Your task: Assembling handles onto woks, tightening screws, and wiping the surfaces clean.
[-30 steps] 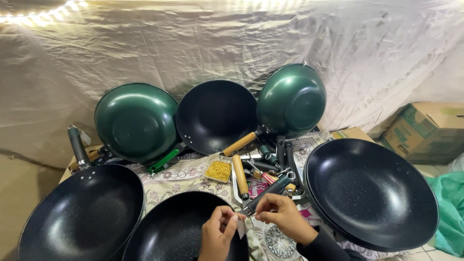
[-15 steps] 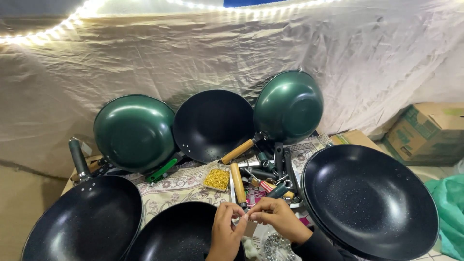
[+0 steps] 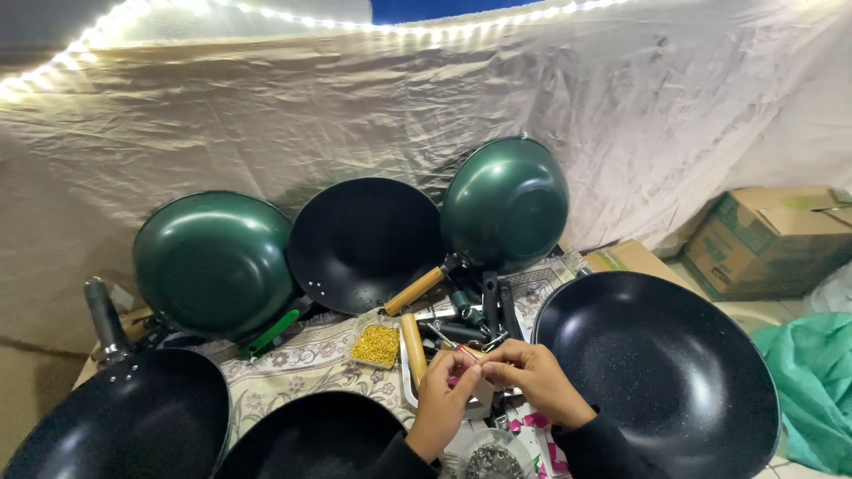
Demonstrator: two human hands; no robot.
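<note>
Pinching a small red-tipped part (image 3: 468, 354) between both hands, left hand (image 3: 441, 399) and right hand (image 3: 532, 380) closed on it, at 6 o'clock of the desk (image 3: 302, 364), black wok (image 3: 661, 364) at 3 o'clock.

A low counter (image 3: 302, 364) spread with a pale floral cloth carries the lot. At its back edge three pans lean against the draped sheet — a green wok (image 3: 213, 262) on the left, a black pan (image 3: 364, 244) in the middle, a second green wok (image 3: 506, 204) with a wooden handle on the right. Nearer lie three black pans: one far left (image 3: 115, 421), one at the front (image 3: 311, 439), a large one (image 3: 657, 372) on the right. Between them sit a small tray of yellow bits (image 3: 376, 345), loose handles (image 3: 484, 310) and a round dish of dark screws (image 3: 493, 459).
</note>
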